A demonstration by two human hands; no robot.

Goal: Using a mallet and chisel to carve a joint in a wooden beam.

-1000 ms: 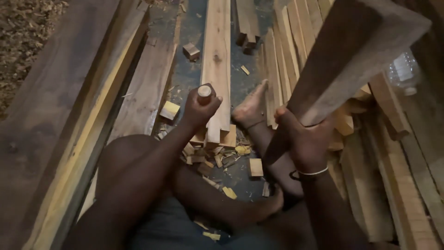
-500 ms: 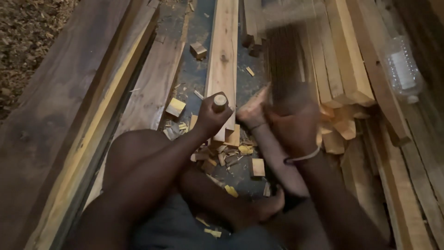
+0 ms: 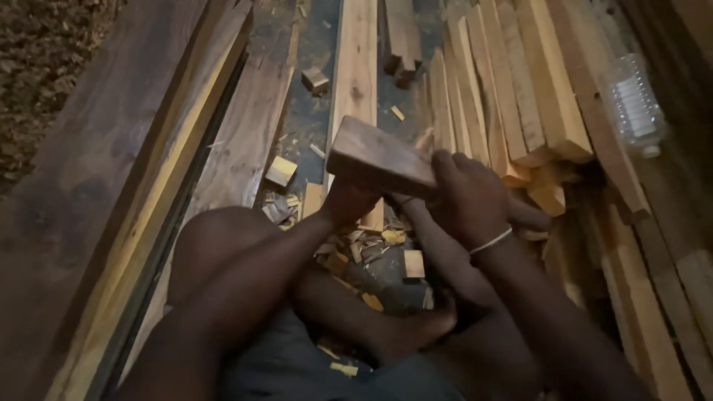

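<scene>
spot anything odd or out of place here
A clear plastic bottle lies on its side among the stacked pale timber battens, an odd thing in a lumber pile. Wood offcuts and chips are scattered under both hands.

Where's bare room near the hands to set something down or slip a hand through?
Barest patch: the dark ground between the wide dark plank and the pale upright board, holding only one small offcut. Crowded: chips under the left hand; stacked pale slats and a plastic bottle beyond the right hand gripping the dark block.
</scene>
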